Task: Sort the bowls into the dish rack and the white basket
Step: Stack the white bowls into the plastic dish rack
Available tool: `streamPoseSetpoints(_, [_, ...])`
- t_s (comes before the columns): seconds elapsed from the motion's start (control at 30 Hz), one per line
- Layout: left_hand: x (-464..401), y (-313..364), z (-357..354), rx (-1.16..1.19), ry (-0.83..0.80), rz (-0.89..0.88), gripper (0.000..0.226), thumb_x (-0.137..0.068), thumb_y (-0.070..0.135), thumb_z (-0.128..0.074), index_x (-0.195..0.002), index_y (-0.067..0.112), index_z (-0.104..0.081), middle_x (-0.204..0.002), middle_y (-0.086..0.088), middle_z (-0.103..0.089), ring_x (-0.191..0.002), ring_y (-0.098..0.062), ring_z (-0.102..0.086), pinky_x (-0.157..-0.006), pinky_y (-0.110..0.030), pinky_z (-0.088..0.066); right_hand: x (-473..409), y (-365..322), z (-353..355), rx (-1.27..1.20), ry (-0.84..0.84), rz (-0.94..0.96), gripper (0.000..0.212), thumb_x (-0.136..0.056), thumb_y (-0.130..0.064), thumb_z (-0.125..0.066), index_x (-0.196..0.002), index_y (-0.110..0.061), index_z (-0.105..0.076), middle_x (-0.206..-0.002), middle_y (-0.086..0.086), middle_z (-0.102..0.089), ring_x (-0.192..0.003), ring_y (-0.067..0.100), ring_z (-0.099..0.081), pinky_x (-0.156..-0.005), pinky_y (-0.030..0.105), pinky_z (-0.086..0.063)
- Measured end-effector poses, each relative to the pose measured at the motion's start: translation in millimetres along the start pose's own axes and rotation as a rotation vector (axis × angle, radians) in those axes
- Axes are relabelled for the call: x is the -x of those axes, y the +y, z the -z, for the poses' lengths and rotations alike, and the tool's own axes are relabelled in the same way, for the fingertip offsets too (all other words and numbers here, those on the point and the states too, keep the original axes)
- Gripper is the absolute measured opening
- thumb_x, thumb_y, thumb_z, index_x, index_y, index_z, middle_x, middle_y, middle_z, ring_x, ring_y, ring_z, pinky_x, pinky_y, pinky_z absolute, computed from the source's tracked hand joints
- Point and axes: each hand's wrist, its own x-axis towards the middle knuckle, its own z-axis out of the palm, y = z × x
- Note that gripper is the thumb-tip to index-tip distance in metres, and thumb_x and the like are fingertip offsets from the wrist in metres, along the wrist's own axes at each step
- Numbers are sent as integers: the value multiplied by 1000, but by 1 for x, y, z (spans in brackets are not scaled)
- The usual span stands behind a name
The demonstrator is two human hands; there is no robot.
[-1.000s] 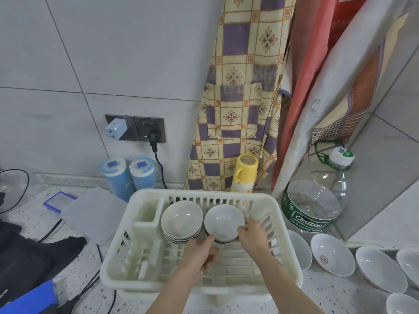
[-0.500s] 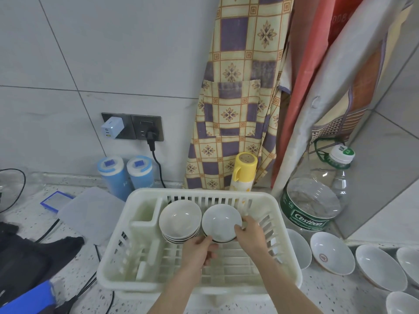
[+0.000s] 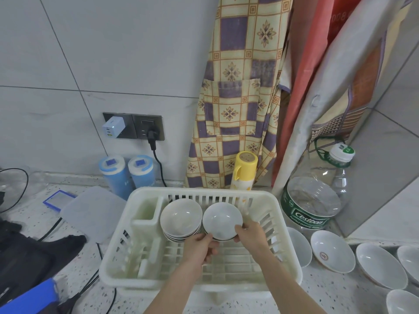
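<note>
You hold a white bowl [image 3: 222,220] tilted on edge inside the white dish rack [image 3: 269,200], just right of a stack of bowls [image 3: 181,219]. Your left hand [image 3: 199,248] curls its fingers at its near-left rim; your right hand [image 3: 251,236] pinches the right rim. More bowls [image 3: 332,251] lie on the bench [image 3: 317,295] to the right.

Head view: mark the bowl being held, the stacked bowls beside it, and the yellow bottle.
Held bowl [image 3: 222,219], head view, inner surface.
Stacked bowls [image 3: 181,217], head view, top bowl's inside.
Yellow bottle [image 3: 246,163], head view, cap.
</note>
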Motion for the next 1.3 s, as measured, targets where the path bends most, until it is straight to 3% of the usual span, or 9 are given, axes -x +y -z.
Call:
streamPoseSetpoints(0.23, [0, 2, 0, 22, -22, 31, 13, -90, 12, -65, -81, 4, -70, -63, -11, -72, -37, -11, -46, -37, -18, -27, 4, 0, 3, -37, -4, -17, 20, -89, -21, -54, -87, -8, -69, -61, -1, -70, -75, 19, -61, -71, 32, -49])
streamPoseSetpoints(0.47, [19, 7, 4, 67, -89, 99, 10, -93, 15, -66, -90, 10, -57, -66, -11, -74, -36, -7, -47, -32, -15, -25, 29, -2, 22, 43, -12, 46, 24, -94, -33, -54, -107, -14, -64, -72, -5, -68, -68, 5, -55, -56, 21, -39])
streamPoseSetpoints(0.63, [46, 8, -1, 104, -108, 13, 10, -91, 10, -65, -99, 6, -62, -73, -8, -76, -38, -5, -42, -33, -15, -24, 54, 3, 49, -160, 48, 135, 15, -94, -28, -59, -104, -19, -63, -71, -4, -72, -51, -6, -55, -48, 14, -39])
streamPoseSetpoints(0.7, [61, 9, -7, 145, -136, -48, 14, -89, 13, -67, -102, 6, -66, -73, -4, -74, -41, -5, -40, -34, -16, -24, 66, 9, 63, -241, 70, 158, 12, -94, -29, -59, -99, -24, -68, -66, -5, -72, -48, -3, -54, -54, 19, -42])
streamPoseSetpoints(0.83, [98, 8, -34, 75, -270, -58, 28, -80, 37, -75, -94, 13, -68, -68, 3, -66, -42, -7, -39, -34, -18, -22, 88, 36, 97, -436, 106, 168, 11, -94, -26, -60, -94, -26, -71, -68, -2, -73, -50, 4, -50, -48, 18, -41])
streamPoseSetpoints(0.93, [123, -3, -66, -31, -357, -47, 35, -63, 48, -78, -77, 17, -69, -65, 2, -63, -41, -8, -35, -34, -18, -19, 93, 64, 127, -574, 203, 71, 12, -92, -24, -62, -87, -20, -72, -64, 2, -71, -44, 9, -40, -42, 20, -32])
streamPoseSetpoints(1.03, [142, -22, -103, -223, -408, -27, 23, -65, 44, -74, -69, 22, -69, -64, 4, -67, -41, -9, -40, -38, -17, -21, 90, 97, 150, -628, 250, -46, 14, -92, -20, -63, -88, -9, -71, -61, 5, -68, -39, 10, -33, -37, 19, -27])
streamPoseSetpoints(1.13, [147, -41, -141, -416, -408, -12, 12, -77, 32, -66, -81, 22, -69, -68, 7, -73, -43, -7, -45, -40, -17, -25, 84, 126, 169, -723, 182, -175, 16, -91, -16, -65, -91, -1, -70, -65, 12, -66, -35, 9, -29, -35, 15, -22])
streamPoseSetpoints(1.3, [137, -62, -193, -436, -321, 63, 22, -88, 25, -53, -104, 15, -65, -84, 6, -74, -44, -9, -49, -41, -17, -22, 70, 164, 191, -847, 39, -360, 15, -90, -12, -66, -100, -1, -65, -73, 17, -66, -33, 9, -29, -35, 13, -21])
